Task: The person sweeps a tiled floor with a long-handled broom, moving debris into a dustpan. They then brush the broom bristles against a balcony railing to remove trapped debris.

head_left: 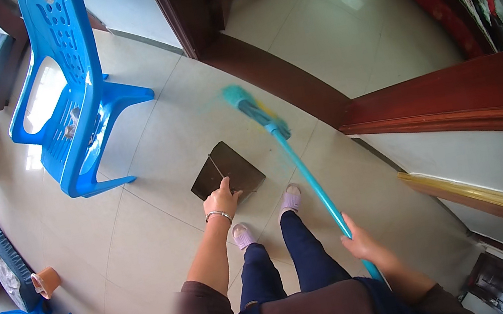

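Head view: a turquoise-poled broom [306, 174], teal bristles [234, 95] blurred, slants over pale floor tiles [159, 207] near a dark-brown dustpan [243, 170] — right hand [362, 242] closed round the pole [323, 200], left hand [222, 201] curled on the dustpan's thin handle [217, 165].

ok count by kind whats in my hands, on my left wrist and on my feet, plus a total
Turquoise broom: 1
Dark dustpan: 1
Bracelet: 1
Lilac slippers: 2
Total: 5
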### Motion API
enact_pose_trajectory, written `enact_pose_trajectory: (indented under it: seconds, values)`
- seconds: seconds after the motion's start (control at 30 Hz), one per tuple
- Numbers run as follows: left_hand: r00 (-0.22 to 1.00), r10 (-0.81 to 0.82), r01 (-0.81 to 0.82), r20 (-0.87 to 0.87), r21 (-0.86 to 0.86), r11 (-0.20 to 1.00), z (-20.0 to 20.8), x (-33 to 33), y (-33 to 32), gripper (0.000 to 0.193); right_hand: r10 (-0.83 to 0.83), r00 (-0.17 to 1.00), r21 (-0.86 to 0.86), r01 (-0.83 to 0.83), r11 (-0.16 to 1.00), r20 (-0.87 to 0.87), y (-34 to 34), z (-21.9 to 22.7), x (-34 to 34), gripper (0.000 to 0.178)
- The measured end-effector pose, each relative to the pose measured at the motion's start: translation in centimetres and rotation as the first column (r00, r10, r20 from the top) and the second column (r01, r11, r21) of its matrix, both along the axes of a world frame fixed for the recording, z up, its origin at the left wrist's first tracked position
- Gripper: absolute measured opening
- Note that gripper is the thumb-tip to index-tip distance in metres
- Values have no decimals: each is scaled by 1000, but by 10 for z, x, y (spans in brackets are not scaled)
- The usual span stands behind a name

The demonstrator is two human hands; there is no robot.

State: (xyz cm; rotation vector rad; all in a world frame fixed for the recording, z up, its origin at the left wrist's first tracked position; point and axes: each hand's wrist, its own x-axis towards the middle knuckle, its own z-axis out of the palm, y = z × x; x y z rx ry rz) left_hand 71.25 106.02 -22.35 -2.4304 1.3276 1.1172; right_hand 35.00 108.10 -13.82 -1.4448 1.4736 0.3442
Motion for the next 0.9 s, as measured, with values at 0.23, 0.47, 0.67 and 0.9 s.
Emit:
enact_pose_trajectory:
  seconds: [0.23, 0.47, 0.67, 0.9]
  values:
    - [998, -57, 56, -4, -119, 991, -9, 0, 1, 55, -152, 988, 377, 152, 914, -30, 6, -6, 60, 70]
    - [998, -54, 55, 13, -109, 993, -11, 0, 0, 54, 157, 980, 12, -160, 987, 124, -17, -15, 65, 69]
    - [998, -43, 42, -36, -40, 998, -2, -2, -19, 53, 221, 974, 20, -222, 975, 54, -63, -87, 100, 68]
    - [999, 1, -2, -35, -34, 999, -6, 1, -8, 52, 72, 984, 401, -133, 907, 162, -81, 18, 119, 67]
